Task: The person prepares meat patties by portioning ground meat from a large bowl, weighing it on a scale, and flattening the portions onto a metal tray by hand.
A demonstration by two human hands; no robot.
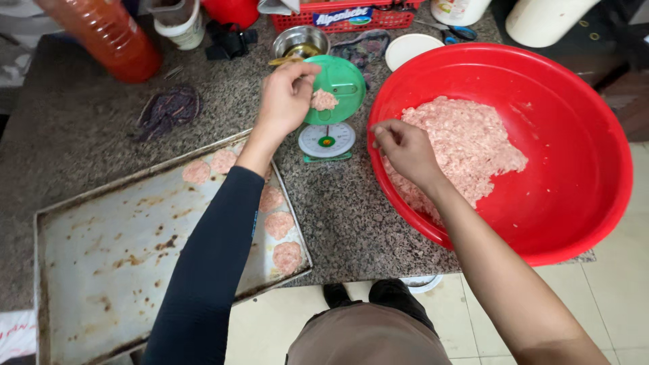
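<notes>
My left hand (285,98) reaches over a small green kitchen scale (331,101), fingers pinched beside a pink lump of minced meat (324,100) lying on the scale's green pan. My right hand (403,147) hovers at the near left rim of a big red basin (574,176), fingers curled, with bits of mince on them. The basin holds a heap of pink minced meat (466,145). A worn metal baking tray (108,257) lies to the left with several flat round meat patties (278,224) along its right side, partly hidden by my left arm.
On the granite counter behind stand an orange bottle (111,37), a steel bowl (301,42), a white lid (410,49), a red basket (345,15), a dark cloth (169,109) and white containers (547,20). The counter's front edge meets tiled floor below.
</notes>
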